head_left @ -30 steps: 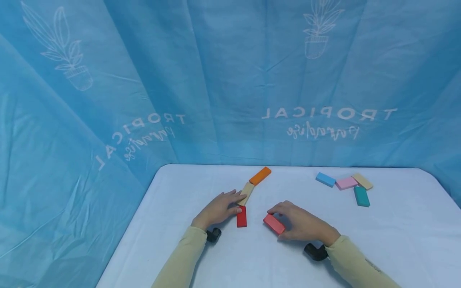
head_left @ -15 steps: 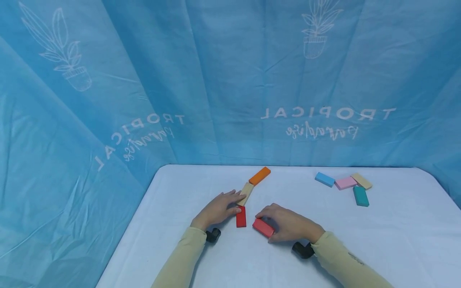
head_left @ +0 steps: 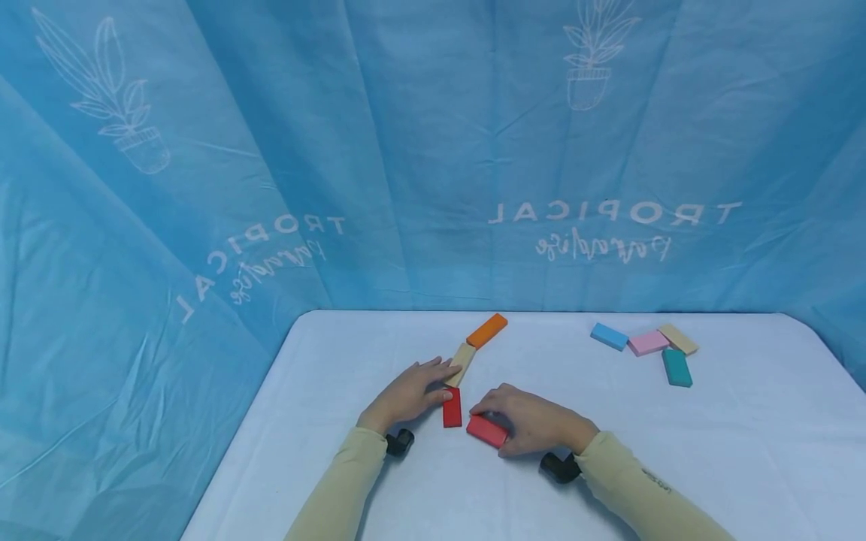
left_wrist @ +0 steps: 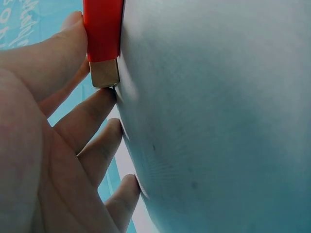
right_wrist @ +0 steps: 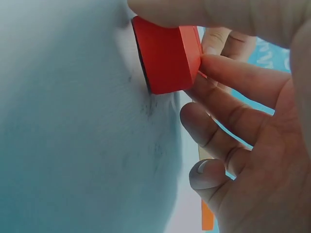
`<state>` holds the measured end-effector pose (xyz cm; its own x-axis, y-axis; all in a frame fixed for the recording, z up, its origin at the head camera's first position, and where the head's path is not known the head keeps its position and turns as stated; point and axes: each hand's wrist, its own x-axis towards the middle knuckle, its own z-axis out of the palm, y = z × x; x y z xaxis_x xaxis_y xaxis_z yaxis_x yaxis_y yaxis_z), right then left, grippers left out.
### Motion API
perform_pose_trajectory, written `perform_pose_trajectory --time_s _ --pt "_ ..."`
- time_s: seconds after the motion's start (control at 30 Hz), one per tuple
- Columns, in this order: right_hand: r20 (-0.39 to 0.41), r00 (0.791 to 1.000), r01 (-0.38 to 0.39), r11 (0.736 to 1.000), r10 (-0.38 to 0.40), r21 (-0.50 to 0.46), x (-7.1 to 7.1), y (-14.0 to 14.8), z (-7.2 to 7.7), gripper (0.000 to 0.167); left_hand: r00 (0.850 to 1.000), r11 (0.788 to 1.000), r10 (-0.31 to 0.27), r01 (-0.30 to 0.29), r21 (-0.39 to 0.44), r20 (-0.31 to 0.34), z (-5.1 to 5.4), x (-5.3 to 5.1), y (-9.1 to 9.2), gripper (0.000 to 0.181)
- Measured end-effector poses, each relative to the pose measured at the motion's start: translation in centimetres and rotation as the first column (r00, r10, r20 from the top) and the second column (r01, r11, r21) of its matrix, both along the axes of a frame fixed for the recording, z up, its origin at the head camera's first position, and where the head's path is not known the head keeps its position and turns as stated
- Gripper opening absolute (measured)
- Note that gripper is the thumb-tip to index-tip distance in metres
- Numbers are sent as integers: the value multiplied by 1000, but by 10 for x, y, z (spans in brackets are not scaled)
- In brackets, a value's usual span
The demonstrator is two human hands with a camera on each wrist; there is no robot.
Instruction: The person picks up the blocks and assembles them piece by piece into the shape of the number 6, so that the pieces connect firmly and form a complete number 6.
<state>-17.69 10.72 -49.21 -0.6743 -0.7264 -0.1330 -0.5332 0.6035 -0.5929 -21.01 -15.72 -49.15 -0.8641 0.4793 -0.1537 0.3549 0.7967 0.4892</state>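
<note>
In the head view, my right hand (head_left: 537, 421) pinches a light red block (head_left: 486, 431) between thumb and fingers, low at the tabletop. Just left of it, apart by a narrow gap, lies a darker red block (head_left: 452, 409). My left hand (head_left: 409, 392) rests its thumb on that darker block, while its extended fingers touch a natural wood block (head_left: 463, 362). Beyond the wood block an orange block (head_left: 487, 330) continues the slanting row. The left wrist view shows the thumb against the red block (left_wrist: 103, 29), with fingertips on the cloth.
At the right rear, a blue block (head_left: 609, 336), a pink block (head_left: 648, 343), a second wood block (head_left: 679, 340) and a green block (head_left: 677, 368) lie grouped. White cloth (head_left: 575, 496) covers the table. A blue printed curtain (head_left: 433, 150) hangs behind and at the left.
My right hand has moved left with the light red block, bringing it close to the darker red one and turning it slightly. The left hand has stayed in place.
</note>
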Motion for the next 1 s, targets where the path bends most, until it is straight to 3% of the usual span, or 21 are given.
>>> perform_pose_trajectory --time_s 1.0 --pt "-7 1000 -14 1000 14 27 7 -19 -2 64 1000 1000 10 -10 -11 -3 0 1 1 58"
